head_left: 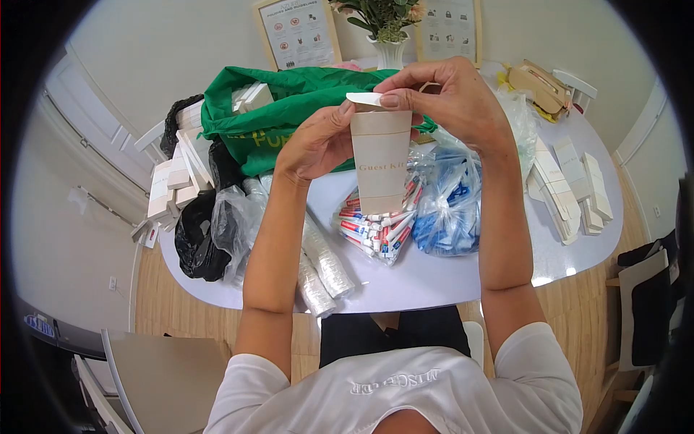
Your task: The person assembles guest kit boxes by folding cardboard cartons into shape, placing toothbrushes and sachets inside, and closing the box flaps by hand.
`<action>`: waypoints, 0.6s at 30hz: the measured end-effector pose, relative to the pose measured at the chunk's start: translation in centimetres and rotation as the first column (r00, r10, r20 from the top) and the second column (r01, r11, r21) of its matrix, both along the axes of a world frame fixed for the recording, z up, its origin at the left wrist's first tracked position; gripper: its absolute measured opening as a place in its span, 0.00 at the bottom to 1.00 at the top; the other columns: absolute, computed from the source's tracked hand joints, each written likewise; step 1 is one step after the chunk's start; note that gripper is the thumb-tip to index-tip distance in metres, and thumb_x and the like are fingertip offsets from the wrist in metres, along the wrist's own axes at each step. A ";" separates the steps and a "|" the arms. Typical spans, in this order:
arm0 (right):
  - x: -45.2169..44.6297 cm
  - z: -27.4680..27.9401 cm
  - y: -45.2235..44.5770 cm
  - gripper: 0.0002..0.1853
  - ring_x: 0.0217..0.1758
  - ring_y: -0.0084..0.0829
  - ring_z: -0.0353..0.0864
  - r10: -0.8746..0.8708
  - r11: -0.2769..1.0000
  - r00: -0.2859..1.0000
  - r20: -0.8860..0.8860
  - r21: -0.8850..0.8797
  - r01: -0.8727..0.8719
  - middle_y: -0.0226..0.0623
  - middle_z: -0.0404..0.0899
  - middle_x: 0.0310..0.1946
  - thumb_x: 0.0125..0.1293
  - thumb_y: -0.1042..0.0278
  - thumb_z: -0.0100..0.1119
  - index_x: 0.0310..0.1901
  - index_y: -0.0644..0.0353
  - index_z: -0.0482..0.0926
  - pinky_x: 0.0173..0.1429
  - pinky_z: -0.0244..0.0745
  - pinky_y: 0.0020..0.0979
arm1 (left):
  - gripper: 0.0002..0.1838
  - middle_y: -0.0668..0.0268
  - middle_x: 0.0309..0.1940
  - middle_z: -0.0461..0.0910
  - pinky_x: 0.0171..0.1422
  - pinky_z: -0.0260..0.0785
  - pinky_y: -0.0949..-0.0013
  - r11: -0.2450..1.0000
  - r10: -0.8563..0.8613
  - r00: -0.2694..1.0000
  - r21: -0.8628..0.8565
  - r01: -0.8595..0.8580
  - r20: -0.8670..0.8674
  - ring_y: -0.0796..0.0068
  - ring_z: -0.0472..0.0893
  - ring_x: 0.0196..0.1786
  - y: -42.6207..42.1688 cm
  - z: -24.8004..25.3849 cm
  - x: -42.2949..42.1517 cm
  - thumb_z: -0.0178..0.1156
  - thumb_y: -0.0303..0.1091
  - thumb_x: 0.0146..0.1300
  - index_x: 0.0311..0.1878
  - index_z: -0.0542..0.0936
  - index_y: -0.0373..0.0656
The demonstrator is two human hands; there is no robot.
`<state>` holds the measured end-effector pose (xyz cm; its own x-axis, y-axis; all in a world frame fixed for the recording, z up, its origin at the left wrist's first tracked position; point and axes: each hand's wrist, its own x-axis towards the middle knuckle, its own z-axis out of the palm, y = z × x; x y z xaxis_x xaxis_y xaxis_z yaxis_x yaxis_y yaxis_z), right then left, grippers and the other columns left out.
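A white carton printed "Guest Kit" [382,163] is held upright above the table, its top flap raised. My left hand [318,143] grips its left upper edge, thumb near the flap. With thumb and fingers, my right hand [452,101] pinches the flap at the top; some of its fingers are hidden behind the carton. Below and behind the carton lies a clear bag of small toothpaste tubes [372,235]. Next to it sits a clear bag of blue-and-white packets [448,210]. What is inside the carton cannot be seen.
A green bag [267,130] with white boxes stands at the back left. Wrapped cylindrical stacks [322,260] lie front left, beside a black plastic bag [199,239]. Flat white cartons [557,192] lie at right, near a tan handbag [538,87]. A flower vase [389,52] stands behind.
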<state>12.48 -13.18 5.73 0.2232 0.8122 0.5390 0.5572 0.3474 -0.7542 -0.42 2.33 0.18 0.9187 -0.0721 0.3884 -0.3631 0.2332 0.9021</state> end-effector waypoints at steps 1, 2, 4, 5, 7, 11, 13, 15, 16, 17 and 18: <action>0.0 -0.1 0.1 0.11 0.18 0.19 0.71 0.000 1.000 1.000 -0.002 -0.002 0.000 0.35 0.78 0.19 0.55 0.69 0.65 0.35 0.68 0.83 0.21 0.65 0.22 | 0.35 0.47 0.59 0.70 0.65 0.64 0.54 1.000 -0.007 1.000 -0.004 0.007 0.009 0.58 0.73 0.60 0.1 -0.2 0.0 0.51 0.54 0.65 0.63 0.63 0.33; 0.0 -0.1 0.1 0.10 0.17 0.19 0.71 -0.006 1.000 1.000 0.029 0.027 0.005 0.35 0.78 0.19 0.55 0.69 0.65 0.35 0.68 0.83 0.21 0.65 0.22 | 0.34 0.47 0.59 0.69 0.65 0.64 0.54 1.000 -0.013 1.000 -0.008 0.013 0.018 0.58 0.72 0.61 0.2 -0.4 -0.1 0.51 0.53 0.66 0.64 0.63 0.33; -0.1 -0.1 0.1 0.10 0.17 0.19 0.71 -0.011 0.999 0.998 0.060 0.053 0.008 0.35 0.78 0.20 0.55 0.70 0.65 0.35 0.67 0.83 0.21 0.65 0.22 | 0.34 0.48 0.59 0.69 0.66 0.63 0.54 0.999 -0.037 0.999 -0.023 0.037 0.019 0.58 0.72 0.61 0.2 -0.3 -0.1 0.50 0.52 0.66 0.64 0.62 0.33; -0.2 0.0 0.0 0.10 0.18 0.20 0.72 -0.026 1.000 0.999 0.039 0.014 0.025 0.35 0.79 0.21 0.55 0.70 0.64 0.35 0.68 0.83 0.21 0.66 0.23 | 0.33 0.48 0.59 0.69 0.67 0.62 0.54 0.997 -0.061 0.998 -0.036 0.061 0.022 0.58 0.71 0.62 0.2 -0.3 -0.2 0.50 0.51 0.67 0.64 0.62 0.33; -0.6 0.2 -0.2 0.09 0.19 0.21 0.74 -0.040 0.999 0.999 0.020 -0.028 0.040 0.35 0.80 0.22 0.55 0.70 0.64 0.34 0.68 0.83 0.21 0.67 0.23 | 0.33 0.49 0.60 0.69 0.67 0.62 0.54 0.998 -0.033 0.999 -0.055 0.034 0.016 0.58 0.71 0.62 0.4 -0.7 -0.1 0.50 0.51 0.67 0.64 0.62 0.33; -1.4 0.1 -0.3 0.09 0.20 0.24 0.77 -0.161 0.987 0.984 0.071 0.009 0.161 0.37 0.82 0.24 0.54 0.70 0.63 0.34 0.66 0.82 0.22 0.69 0.27 | 0.33 0.51 0.60 0.68 0.69 0.60 0.55 0.999 -0.011 1.000 -0.036 0.011 0.014 0.59 0.70 0.63 0.2 -0.4 -0.7 0.49 0.51 0.67 0.64 0.61 0.32; -1.5 0.1 -0.2 0.09 0.21 0.26 0.78 -0.198 0.980 0.973 0.119 0.014 0.198 0.38 0.83 0.25 0.53 0.70 0.63 0.34 0.65 0.82 0.24 0.70 0.28 | 0.33 0.51 0.60 0.68 0.69 0.60 0.55 0.999 -0.008 1.000 -0.041 0.009 0.006 0.59 0.70 0.63 0.4 -0.6 -0.6 0.49 0.51 0.67 0.64 0.62 0.32; -1.4 0.0 -0.1 0.08 0.24 0.31 0.80 -0.275 0.959 0.919 0.281 0.153 0.239 0.40 0.82 0.26 0.49 0.70 0.64 0.32 0.62 0.82 0.30 0.73 0.30 | 0.33 0.51 0.60 0.68 0.68 0.60 0.55 0.999 -0.007 1.000 -0.047 0.007 -0.001 0.59 0.70 0.63 0.4 -0.6 -0.5 0.48 0.51 0.67 0.64 0.62 0.32; -1.4 0.1 -0.1 0.08 0.24 0.31 0.80 -0.273 0.959 0.920 0.283 0.152 0.238 0.40 0.82 0.26 0.49 0.70 0.64 0.32 0.62 0.82 0.30 0.73 0.30 | 0.33 0.52 0.60 0.68 0.68 0.60 0.55 0.999 -0.016 1.000 -0.045 0.016 0.003 0.59 0.70 0.63 0.3 -0.5 -0.5 0.48 0.51 0.67 0.64 0.62 0.32; -1.5 0.2 -0.2 0.08 0.25 0.33 0.80 -0.289 0.955 0.908 0.304 0.154 0.253 0.40 0.82 0.27 0.49 0.70 0.64 0.31 0.62 0.82 0.32 0.73 0.31 | 0.33 0.52 0.60 0.69 0.68 0.60 0.55 0.999 -0.024 1.000 -0.043 0.025 0.006 0.59 0.70 0.63 0.3 -0.5 -0.6 0.48 0.51 0.68 0.63 0.62 0.32; -1.5 0.2 -0.3 0.08 0.27 0.35 0.80 -0.306 0.951 0.895 0.323 0.156 0.268 0.40 0.82 0.27 0.48 0.70 0.64 0.31 0.62 0.82 0.35 0.73 0.32 | 0.33 0.52 0.60 0.69 0.68 0.60 0.55 0.999 -0.023 1.000 -0.045 0.023 0.005 0.59 0.70 0.63 0.3 -0.6 -0.6 0.48 0.51 0.68 0.63 0.62 0.32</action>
